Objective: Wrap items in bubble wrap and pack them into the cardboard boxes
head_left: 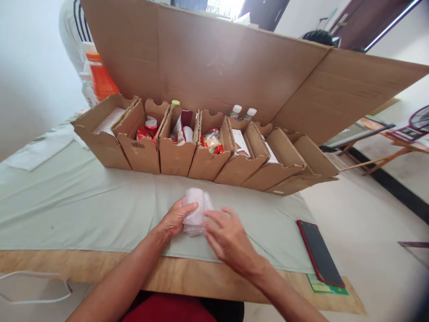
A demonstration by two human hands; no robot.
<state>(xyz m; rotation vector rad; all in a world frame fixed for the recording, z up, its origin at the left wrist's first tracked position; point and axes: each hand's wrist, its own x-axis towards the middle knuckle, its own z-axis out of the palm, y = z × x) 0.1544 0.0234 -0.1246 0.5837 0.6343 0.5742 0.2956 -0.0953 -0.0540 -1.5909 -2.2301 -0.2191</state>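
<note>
A small bundle of translucent bubble wrap is held just above the cloth-covered table, close to its front edge. My left hand grips its left side, with the thumb across the front. At the bundle's right edge, my right hand has its fingers spread and slightly bent, the fingertips touching or very near a loose flap of the wrap. Whatever may be inside the wrap cannot be made out.
A row of cardboard bins crosses the table, some holding red packets. Behind stands a tall cardboard sheet. A phone lies at the right edge. An orange bottle is at the back left.
</note>
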